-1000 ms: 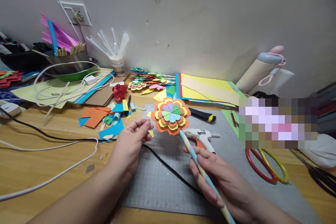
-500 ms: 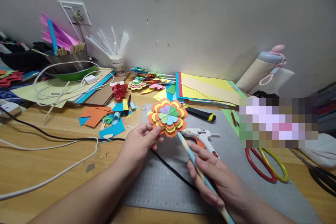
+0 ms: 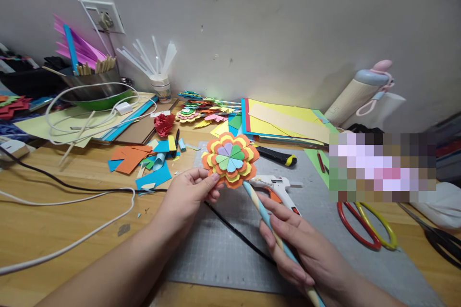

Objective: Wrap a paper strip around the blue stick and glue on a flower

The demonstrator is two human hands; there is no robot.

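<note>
A layered paper flower (image 3: 231, 159), orange and yellow outside with purple, green and light blue petals in the middle, faces me above the grey cutting mat (image 3: 212, 259). My left hand (image 3: 196, 189) pinches its lower left edge between thumb and fingers. Below the flower runs a stick wrapped in blue and cream spiral stripes (image 3: 264, 216). My right hand (image 3: 293, 237) is closed around this stick, its thumb lying along the side. Behind the stick lies a white glue gun (image 3: 283, 187), partly covered by the flower and my right hand.
A black and yellow utility knife (image 3: 276, 156) and red-and-yellow-handled scissors (image 3: 360, 230) lie on the mat. Paper scraps (image 3: 131, 158), a red paper rose (image 3: 163, 124), and coloured sheets (image 3: 288, 122) lie further back. Black and white cables (image 3: 104, 225) cross the left side.
The flower and its stick have shifted very slightly; both hands keep the same grip. Otherwise the scene looks the same.
</note>
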